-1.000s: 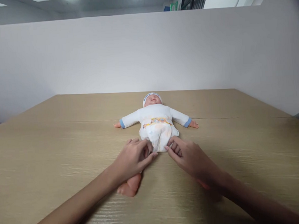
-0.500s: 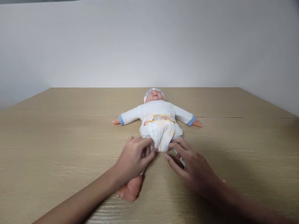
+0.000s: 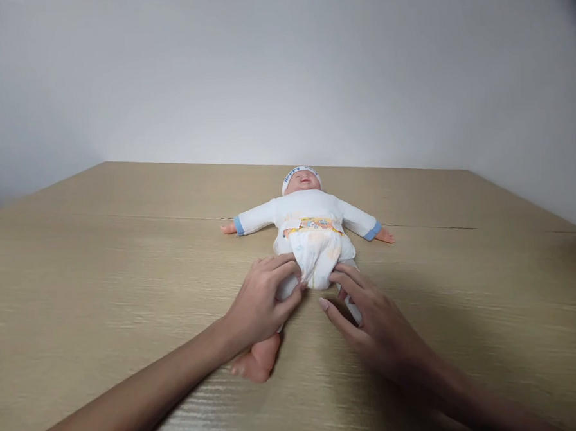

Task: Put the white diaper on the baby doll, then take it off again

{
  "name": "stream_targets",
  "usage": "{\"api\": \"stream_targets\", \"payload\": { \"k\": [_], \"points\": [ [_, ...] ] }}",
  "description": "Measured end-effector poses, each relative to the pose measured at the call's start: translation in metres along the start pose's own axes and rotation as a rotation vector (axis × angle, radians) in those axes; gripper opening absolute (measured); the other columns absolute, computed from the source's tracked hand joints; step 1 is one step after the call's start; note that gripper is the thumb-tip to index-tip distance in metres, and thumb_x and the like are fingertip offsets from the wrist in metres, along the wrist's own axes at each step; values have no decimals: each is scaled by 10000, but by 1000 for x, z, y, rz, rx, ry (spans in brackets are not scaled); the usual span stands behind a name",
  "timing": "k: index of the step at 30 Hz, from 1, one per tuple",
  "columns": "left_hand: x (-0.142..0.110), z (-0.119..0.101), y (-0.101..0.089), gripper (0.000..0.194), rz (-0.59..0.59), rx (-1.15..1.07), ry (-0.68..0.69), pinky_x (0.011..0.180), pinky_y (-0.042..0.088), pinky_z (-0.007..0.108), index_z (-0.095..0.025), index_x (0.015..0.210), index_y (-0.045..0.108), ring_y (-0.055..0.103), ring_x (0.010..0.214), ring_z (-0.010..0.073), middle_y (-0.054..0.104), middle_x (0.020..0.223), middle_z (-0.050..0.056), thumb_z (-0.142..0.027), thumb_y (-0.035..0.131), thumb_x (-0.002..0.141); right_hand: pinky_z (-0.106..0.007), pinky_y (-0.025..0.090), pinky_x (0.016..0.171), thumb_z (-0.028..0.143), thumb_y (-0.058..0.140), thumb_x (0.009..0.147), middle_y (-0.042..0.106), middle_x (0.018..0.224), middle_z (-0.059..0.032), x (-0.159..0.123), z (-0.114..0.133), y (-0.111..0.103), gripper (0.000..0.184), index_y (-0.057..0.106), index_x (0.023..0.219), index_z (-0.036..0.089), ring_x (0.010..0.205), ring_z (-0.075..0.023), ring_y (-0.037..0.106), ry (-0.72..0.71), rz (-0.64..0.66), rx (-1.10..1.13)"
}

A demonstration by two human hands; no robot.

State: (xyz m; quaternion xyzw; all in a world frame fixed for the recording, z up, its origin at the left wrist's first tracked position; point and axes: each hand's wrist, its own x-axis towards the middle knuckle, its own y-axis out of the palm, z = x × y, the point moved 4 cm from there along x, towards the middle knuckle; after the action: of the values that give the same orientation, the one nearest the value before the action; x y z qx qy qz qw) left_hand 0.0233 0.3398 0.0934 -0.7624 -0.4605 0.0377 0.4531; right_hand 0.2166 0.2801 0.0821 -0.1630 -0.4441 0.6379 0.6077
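Observation:
A baby doll (image 3: 305, 205) lies on its back with its arms spread, in a white top with blue cuffs and a printed cap. It wears a white diaper (image 3: 319, 249) with a colourful printed waistband. My left hand (image 3: 266, 297) is curled over the doll's leg at the left, its fingertips pinching the diaper's leg edge. At the other leg opening, my right hand (image 3: 370, 311) touches the diaper with its upper fingers, the thumb held apart. One bare foot (image 3: 259, 358) shows below my left wrist; the other foot is hidden behind my right hand.
The doll rests on a wide wood-grain table (image 3: 126, 269) with a thin seam running across it. A pale grey partition (image 3: 280, 74) rises behind the table's far edge.
The view has shifted slightly, so the doll sits a little farther right and higher. My left fingers are a bit more spread around the leg; both hands stay at the diaper's leg openings.

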Motion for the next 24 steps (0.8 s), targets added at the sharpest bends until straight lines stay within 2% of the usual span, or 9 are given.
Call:
{"api": "stream_targets", "payload": {
  "k": [2, 5, 10, 13, 15, 18, 21, 24],
  "points": [
    [3, 0, 1, 83, 26, -12, -12, 879, 459, 385, -221, 918, 611, 641, 984, 245, 712, 987, 30, -232, 595, 999, -361, 554, 792, 333, 597, 1036, 721, 1109, -93, 3, -2, -1, 166, 648, 1150, 223, 884, -235, 678, 19, 16, 4],
    [5, 3, 2, 40, 35, -57, -55, 845, 444, 362, -223, 957, 589, 618, 940, 232, 687, 952, 15, -235, 628, 954, -333, 494, 680, 391, 606, 1025, 668, 814, -20, 8, -7, -1, 181, 653, 1073, 223, 716, -211, 629, 89, 24, 11],
    [4, 13, 2, 239, -33, -199, -165, 745, 418, 316, -227, 1062, 535, 533, 802, 174, 625, 954, -7, -343, 703, 938, -298, 431, 588, 456, 639, 981, 606, 680, 46, 10, -17, -1, 229, 600, 1053, 242, 572, -170, 570, 233, -26, 105],
    [3, 20, 3, 341, -53, -323, -205, 728, 424, 297, -237, 1081, 464, 489, 788, 147, 569, 987, -14, -387, 735, 938, -289, 404, 554, 473, 674, 961, 555, 583, 95, 10, -22, -8, 263, 538, 1044, 265, 496, -162, 536, 289, -58, 142],
    [2, 24, 5, 392, -75, -392, -228, 758, 452, 298, -242, 1087, 431, 510, 833, 146, 558, 1044, -2, -406, 753, 934, -294, 404, 565, 494, 700, 954, 659, 662, 72, 11, -25, -16, 297, 528, 1046, 271, 501, -159, 543, 294, -94, 119],
    [0, 25, 6, 465, -133, -445, -302, 802, 484, 314, -246, 1125, 415, 568, 887, 154, 597, 1112, 18, -418, 789, 908, -315, 427, 611, 546, 710, 968, 810, 925, -2, 12, -28, -25, 313, 595, 1056, 268, 586, -172, 600, 281, -90, 97],
    [-3, 23, 6, 493, -160, -444, -380, 788, 486, 324, -244, 1181, 436, 611, 853, 166, 678, 1054, 12, -426, 799, 902, -334, 449, 663, 563, 689, 999, 833, 982, -13, 13, -27, -29, 295, 686, 1050, 273, 671, -197, 640, 253, -45, 83],
    [-4, 18, 3, 450, -146, -393, -392, 771, 488, 331, -222, 1191, 531, 636, 838, 183, 734, 1036, 33, -451, 794, 907, -337, 447, 670, 510, 675, 1022, 829, 1047, -10, 13, -23, -31, 241, 762, 1035, 286, 721, -201, 652, 192, -1, 64]
  ]
}}
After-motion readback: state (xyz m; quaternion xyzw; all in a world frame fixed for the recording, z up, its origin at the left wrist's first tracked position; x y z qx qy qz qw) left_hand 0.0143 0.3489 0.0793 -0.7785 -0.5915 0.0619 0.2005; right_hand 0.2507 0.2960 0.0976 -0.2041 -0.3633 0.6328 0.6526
